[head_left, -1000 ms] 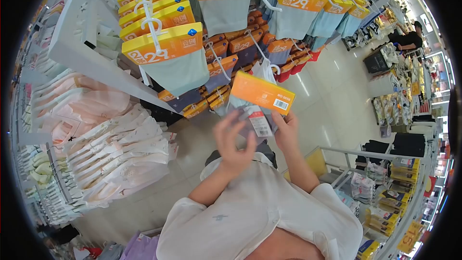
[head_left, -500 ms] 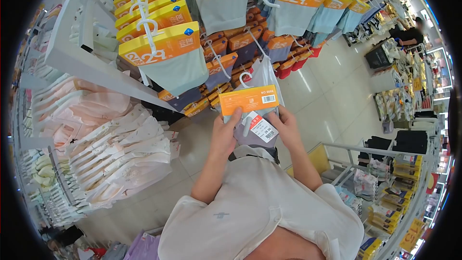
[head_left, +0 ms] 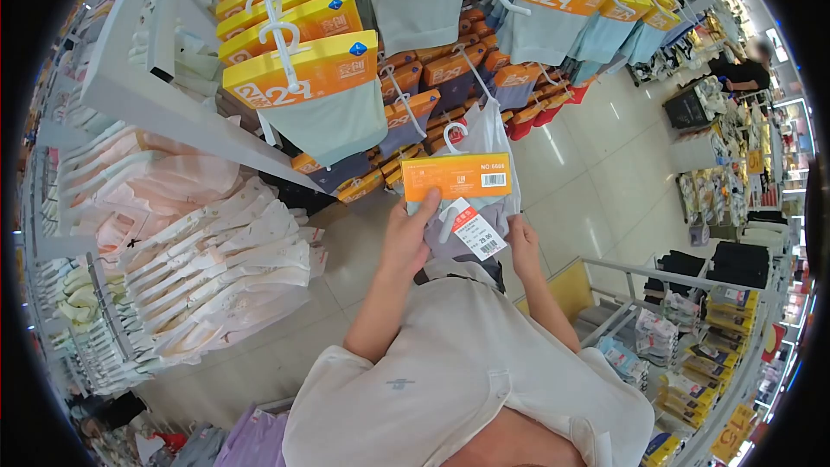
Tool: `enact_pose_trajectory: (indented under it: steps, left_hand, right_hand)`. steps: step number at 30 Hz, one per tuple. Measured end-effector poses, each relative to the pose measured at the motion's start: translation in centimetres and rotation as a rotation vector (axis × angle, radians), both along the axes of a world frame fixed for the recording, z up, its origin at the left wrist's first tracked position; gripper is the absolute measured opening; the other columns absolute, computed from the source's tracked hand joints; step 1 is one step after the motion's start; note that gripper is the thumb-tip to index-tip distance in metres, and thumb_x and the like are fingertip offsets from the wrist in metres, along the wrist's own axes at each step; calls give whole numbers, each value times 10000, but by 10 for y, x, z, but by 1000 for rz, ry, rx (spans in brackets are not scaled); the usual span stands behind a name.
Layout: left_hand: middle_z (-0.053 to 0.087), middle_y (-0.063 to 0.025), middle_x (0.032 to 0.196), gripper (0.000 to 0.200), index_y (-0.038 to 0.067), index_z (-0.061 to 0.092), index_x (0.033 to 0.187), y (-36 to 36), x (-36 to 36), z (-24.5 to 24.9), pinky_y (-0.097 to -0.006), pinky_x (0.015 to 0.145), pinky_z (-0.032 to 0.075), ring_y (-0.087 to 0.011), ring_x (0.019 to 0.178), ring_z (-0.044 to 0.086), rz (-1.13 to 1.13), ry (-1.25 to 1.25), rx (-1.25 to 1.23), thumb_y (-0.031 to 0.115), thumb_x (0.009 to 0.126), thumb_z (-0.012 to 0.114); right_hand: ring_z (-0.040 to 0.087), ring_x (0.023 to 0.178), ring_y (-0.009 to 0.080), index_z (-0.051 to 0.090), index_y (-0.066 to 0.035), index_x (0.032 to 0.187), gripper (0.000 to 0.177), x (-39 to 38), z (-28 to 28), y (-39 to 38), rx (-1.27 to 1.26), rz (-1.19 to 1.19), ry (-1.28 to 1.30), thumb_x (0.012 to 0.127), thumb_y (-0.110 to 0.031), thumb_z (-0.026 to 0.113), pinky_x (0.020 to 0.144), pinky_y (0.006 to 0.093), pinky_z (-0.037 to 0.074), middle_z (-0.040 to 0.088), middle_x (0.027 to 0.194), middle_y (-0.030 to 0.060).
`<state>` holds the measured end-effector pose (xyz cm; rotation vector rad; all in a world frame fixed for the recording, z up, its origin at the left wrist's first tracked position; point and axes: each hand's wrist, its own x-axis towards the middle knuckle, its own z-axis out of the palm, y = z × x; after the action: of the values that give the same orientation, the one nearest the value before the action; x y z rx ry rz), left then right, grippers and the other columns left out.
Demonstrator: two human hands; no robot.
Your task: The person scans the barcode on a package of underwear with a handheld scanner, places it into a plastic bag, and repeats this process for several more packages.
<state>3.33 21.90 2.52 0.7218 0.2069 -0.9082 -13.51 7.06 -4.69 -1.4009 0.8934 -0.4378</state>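
Note:
A packaged garment in grey and pale lilac cloth (head_left: 445,246) hangs below an orange header card (head_left: 456,178) with a barcode and a white hook. My left hand (head_left: 409,229) grips its left side, thumb over the card's lower edge. A white price tag (head_left: 475,232) with a red top lies over the cloth, tilted. To the right, my right hand (head_left: 524,248) is closed with curled fingers at the edge of the cloth; what it pinches is hidden. Behind the card is a white garment (head_left: 497,130) with narrow straps.
Racks of orange-carded packs (head_left: 303,69) hang ahead on white hooks. Pink and white children's clothes (head_left: 220,272) hang at left. A metal display stand (head_left: 666,281) with packaged goods is at right. Farther off, a person in black (head_left: 745,73) stands near a black basket (head_left: 683,110).
My right hand has left the tag and moved down to the right, its fingers now curled. The pack has shifted slightly right in view; my left hand keeps hold.

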Motion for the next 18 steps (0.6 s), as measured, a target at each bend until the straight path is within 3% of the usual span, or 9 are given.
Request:
enact_pose_trajectory:
  steps: [1, 3, 5, 7, 8, 12, 18]
  left_hand:
    - [603, -93, 1100, 312, -17, 520, 1146, 0, 1, 1, -311, 836, 501, -160, 972, 603, 0, -28, 6, 139, 895, 621]
    - [596, -101, 1125, 305, -7, 510, 1164, 1, 3, 3, -336, 846, 508, -181, 1000, 603, 3, -85, 18, 160, 920, 584]
    - [595, -100, 1126, 305, -7, 510, 1166, 3, 5, 5, -333, 852, 504, -180, 1000, 602, 5, -94, 27, 160, 921, 583]
    - [595, -98, 1126, 306, -7, 510, 1167, 4, 7, 6, -330, 856, 500, -178, 1001, 601, 15, -103, 30, 160, 921, 583]
    - [595, -96, 1125, 306, -7, 510, 1167, 5, 6, 6, -328, 857, 499, -177, 1002, 601, 19, -106, 31, 160, 921, 583]
    - [595, -91, 1128, 310, -6, 511, 1168, 5, 6, 7, -324, 857, 498, -173, 1005, 598, 19, -92, 51, 162, 919, 588]
    - [603, -78, 1102, 342, -8, 529, 1160, 8, 8, 10, -293, 837, 486, -144, 983, 592, 0, -50, 90, 152, 881, 647]
  right_hand:
    - [510, 574, 86, 545, 22, 751, 387, -5, -9, 0, 85, -85, -21, 980, -271, 438, 543, 249, 398, 542, 625, 12]
    - [563, 616, 125, 602, 21, 847, 433, -43, -71, -18, 31, -41, 269, 963, -367, 449, 590, 270, 451, 596, 663, 56]
    - [580, 567, 222, 589, 15, 800, 431, -102, -160, -28, -245, 161, 773, 912, -395, 522, 566, 325, 474, 603, 654, 110]
    - [573, 545, 262, 591, -25, 791, 310, -160, -236, -25, -346, 486, 1184, 861, -327, 577, 553, 365, 489, 587, 628, 115]
    - [576, 551, 262, 591, -25, 789, 311, -176, -252, -11, -332, 576, 1252, 859, -328, 580, 557, 365, 490, 589, 630, 116]
    - [586, 576, 262, 594, -22, 784, 316, -186, -251, 19, -220, 516, 1117, 851, -331, 592, 574, 366, 492, 597, 641, 118]
    - [602, 613, 261, 597, -19, 776, 325, -190, -190, 20, -117, 357, 769, 840, -337, 610, 600, 368, 495, 609, 657, 122]
